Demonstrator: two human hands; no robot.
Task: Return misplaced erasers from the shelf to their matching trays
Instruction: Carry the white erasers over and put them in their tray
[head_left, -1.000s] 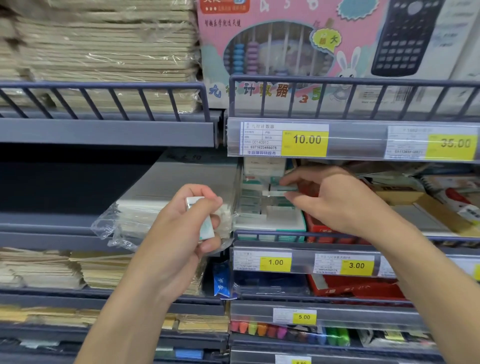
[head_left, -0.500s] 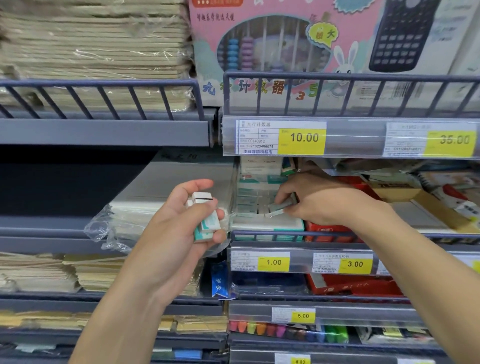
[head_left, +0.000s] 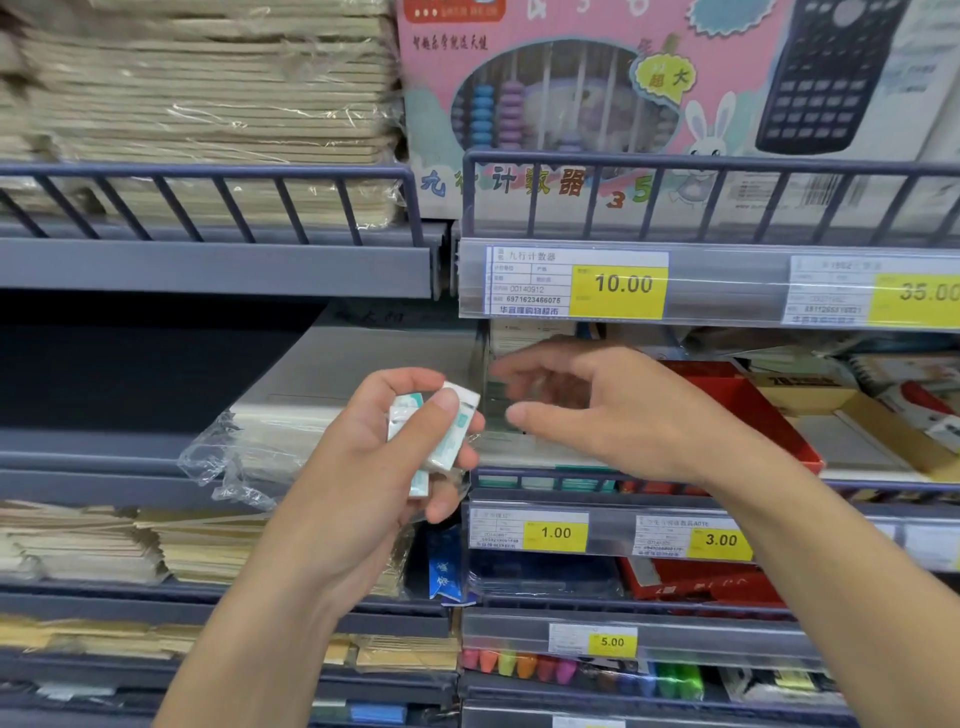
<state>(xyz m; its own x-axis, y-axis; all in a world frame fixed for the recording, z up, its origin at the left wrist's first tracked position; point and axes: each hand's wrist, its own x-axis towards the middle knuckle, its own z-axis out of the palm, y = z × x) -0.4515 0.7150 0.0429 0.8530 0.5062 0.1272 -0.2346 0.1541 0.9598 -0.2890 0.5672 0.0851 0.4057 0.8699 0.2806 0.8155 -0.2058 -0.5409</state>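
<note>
The right hand (head_left: 613, 410) has drawn back from the eraser tray (head_left: 524, 457) toward the left hand's erasers (head_left: 441, 431).

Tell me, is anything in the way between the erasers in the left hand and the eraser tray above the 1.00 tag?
Only the right hand. It hangs open right in front of the eraser tray, just beside the erasers that the left hand grips. Nothing else visible blocks the way.
</note>
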